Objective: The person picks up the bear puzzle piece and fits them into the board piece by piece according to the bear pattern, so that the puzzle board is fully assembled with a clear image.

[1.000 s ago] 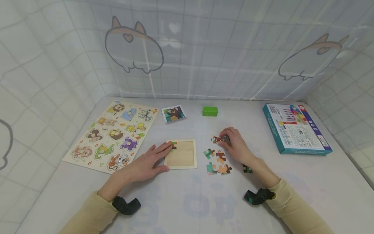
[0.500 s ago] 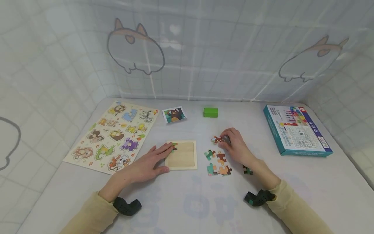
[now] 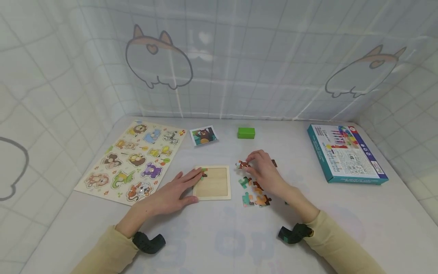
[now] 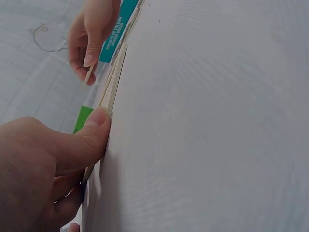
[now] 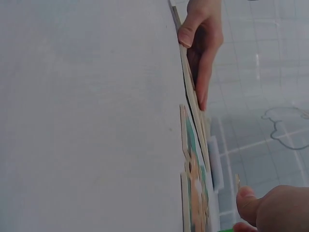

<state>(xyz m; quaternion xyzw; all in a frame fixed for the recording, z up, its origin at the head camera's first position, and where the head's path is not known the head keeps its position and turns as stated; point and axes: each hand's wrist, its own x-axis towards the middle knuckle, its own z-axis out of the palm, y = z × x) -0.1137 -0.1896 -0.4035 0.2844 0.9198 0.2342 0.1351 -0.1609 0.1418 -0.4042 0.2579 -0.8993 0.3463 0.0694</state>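
Observation:
My left hand (image 3: 172, 194) rests along the left side of a shallow wooden puzzle tray (image 3: 212, 198), its fingers extended over the upper left corner and its thumb at the lower left. A small green and brown puzzle piece (image 3: 204, 173) shows in that upper corner beside the fingertips. Between thumb and fingers, my right hand (image 3: 265, 171) pinches a brown jigsaw piece (image 3: 242, 164), lifted off the table in the right wrist view. Several loose jigsaw pieces (image 3: 248, 199) in green, orange and brown lie below it. A dark brown piece (image 3: 274, 163) pokes out behind the right hand.
On the left lies an animal puzzle board (image 3: 123, 161). A bear picture card (image 3: 203, 136) and a green block (image 3: 246, 133) are at the back. At the right is a teal-edged box (image 3: 347, 154), with a tiled-pattern curtain (image 3: 239, 76) behind the table.
My right hand has moved left with the brown jigsaw piece, uncovering the dark piece behind it. My left hand stays on the tray.

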